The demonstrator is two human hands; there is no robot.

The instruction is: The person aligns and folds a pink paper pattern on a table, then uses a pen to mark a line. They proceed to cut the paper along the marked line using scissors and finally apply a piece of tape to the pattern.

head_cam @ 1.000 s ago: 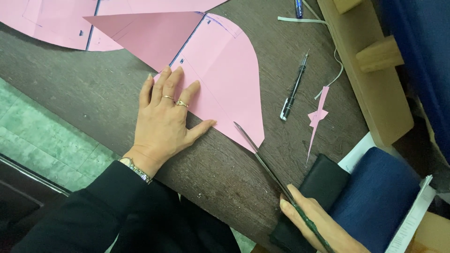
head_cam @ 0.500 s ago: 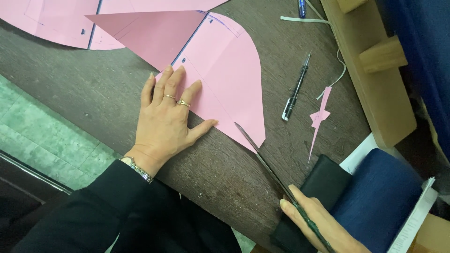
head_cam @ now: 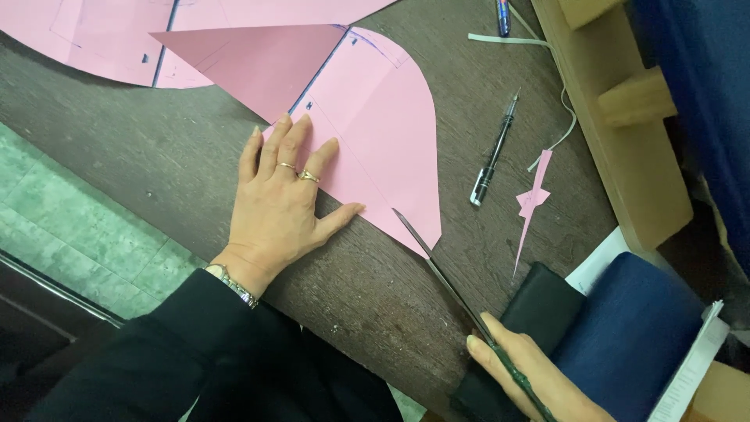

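Currently, the pink paper pattern sheet with a rounded outer edge (head_cam: 383,133) lies flat on the dark brown wooden tabletop (head_cam: 141,164). Its surface carries blue ruled lines and small marks, and a triangular section is folded over the upper part. The rounded lobe narrows to a point at the lower right.

The left hand (head_cam: 281,203) rests palm down with fingers spread and flat; the fingertips and thumb press on the lower left edge of the sheet. It grips nothing. Two rings sit on the fingers and a metal bracelet on the wrist, above a black sleeve.

The right hand (head_cam: 523,375) is closed around the handles of the long metal scissors (head_cam: 445,281). The blades stand nearly together, and their tip meets the lower edge of the sheet just beside the pointed corner.

A black ballpoint pen (head_cam: 492,152) lies to the right of the sheet, apart from it. A narrow jagged pink paper offcut (head_cam: 533,203) lies just beyond the pen. A folded dark blue fabric piece (head_cam: 633,328) sits at the lower right.

The scissor handles are cut off by the bottom frame edge and covered by the fingers. The upper part of the sheet runs out of frame. Whether the blades already enclose paper cannot be determined.
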